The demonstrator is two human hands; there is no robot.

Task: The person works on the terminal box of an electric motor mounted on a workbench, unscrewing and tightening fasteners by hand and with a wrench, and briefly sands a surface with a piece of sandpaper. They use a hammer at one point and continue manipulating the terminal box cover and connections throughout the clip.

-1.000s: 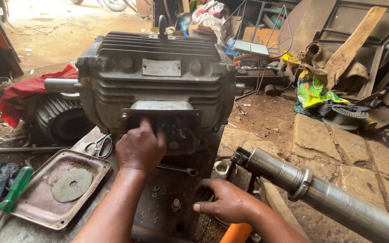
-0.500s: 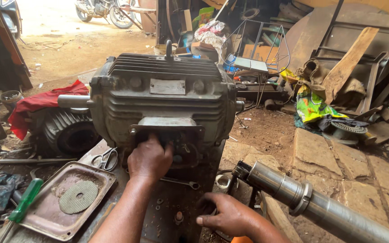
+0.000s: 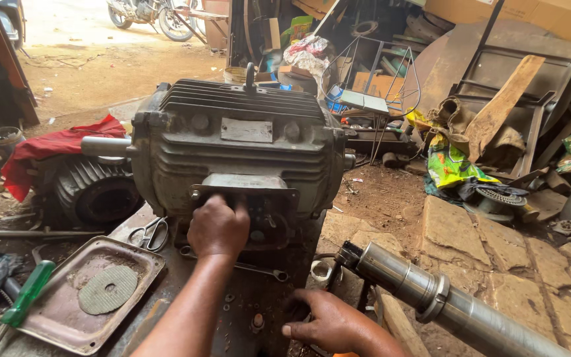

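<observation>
A big grey finned electric motor [image 3: 239,152] stands on a greasy metal bench [image 3: 232,317]. Its open terminal box [image 3: 275,198] faces me. My left hand [image 3: 219,228] is pushed into that box with the fingers curled inside; what they touch is hidden. My right hand [image 3: 325,324] rests lower down on the bench's right edge, fingers loosely spread and holding nothing. A thin spanner [image 3: 259,270] lies on the bench between the two hands.
Scissors [image 3: 150,233], a rusty tray [image 3: 54,330] with a grinding disc [image 3: 107,289] and a green-handled screwdriver [image 3: 31,294] lie left. A thick steel shaft [image 3: 431,297] juts in from the right. A finned cover [image 3: 94,192] under red cloth [image 3: 54,145] sits behind; scrap piles up beyond.
The view has tilted up and drawn back a little. My left hand stays in the terminal box; my right hand has slid slightly down along the bench edge.
</observation>
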